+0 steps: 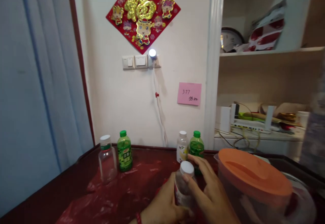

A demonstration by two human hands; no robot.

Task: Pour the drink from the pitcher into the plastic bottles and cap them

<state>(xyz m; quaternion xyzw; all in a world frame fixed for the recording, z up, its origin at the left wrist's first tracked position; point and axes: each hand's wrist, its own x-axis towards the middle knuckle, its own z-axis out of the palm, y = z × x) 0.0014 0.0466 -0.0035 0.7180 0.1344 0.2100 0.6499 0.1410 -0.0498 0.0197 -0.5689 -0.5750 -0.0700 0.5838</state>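
Held bottle: a small bottle (183, 192) stood low in the middle of the view, just above the counter (63, 190) and close beside the pitcher (254, 180).
Left hand: the left hand (164, 203) was wrapped closed around the bottle's body.
Right hand: the right hand (212, 195) lay against the top of the bottle with its fingers loosely spread around the white cap (187, 167); whether it truly gripped the cap could not be told.
Progress: the cap was on the bottle, so by the look of it nothing had been opened yet.
Pitcher: its orange lid (251, 175) was on.
Back row: a clear bottle (107, 161), a green bottle (124, 152), a pale bottle (182, 148) and a second green bottle (197, 145) stood capped by the wall, apart from both hands.
Cover: a red plastic sheet (122, 197) lay over the counter.
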